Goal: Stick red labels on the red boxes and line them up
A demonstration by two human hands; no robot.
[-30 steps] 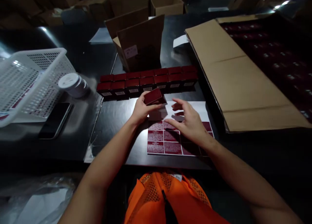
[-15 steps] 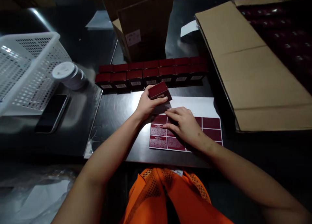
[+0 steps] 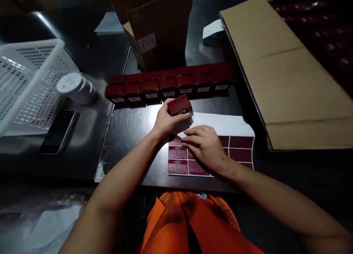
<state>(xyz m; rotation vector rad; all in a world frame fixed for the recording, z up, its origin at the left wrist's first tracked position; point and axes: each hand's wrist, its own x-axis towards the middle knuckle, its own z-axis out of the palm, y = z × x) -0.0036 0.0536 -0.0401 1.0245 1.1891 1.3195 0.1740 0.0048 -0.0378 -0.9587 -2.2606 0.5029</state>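
Note:
My left hand [image 3: 168,117] is wrapped round a small dark red box [image 3: 179,104], thumb along its near side, held tilted above the metal tabletop. Just to the right and nearer to me, my right hand [image 3: 204,145] has thumb and fingers pinched at a maroon label [image 3: 174,140] at the upper left of a label sheet [image 3: 178,166]. That label's upper corner seems to be lifting. Printed text shows on the left labels; my right hand covers the middle of the sheet. White backing paper [image 3: 226,124] extends behind the labels.
Several dark red boxes [image 3: 150,85] stand in two rows beyond my hands. Behind them is an open carton [image 3: 162,33]; a larger carton [image 3: 298,81] with red boxes stands right. Left are a white basket [image 3: 38,84], a phone [image 3: 59,131] and white round rolls [image 3: 75,87].
My right hand has closed its fingers on the upper left label and moved slightly left. The sheet's right side now curls a little. The box in my left hand has turned slightly.

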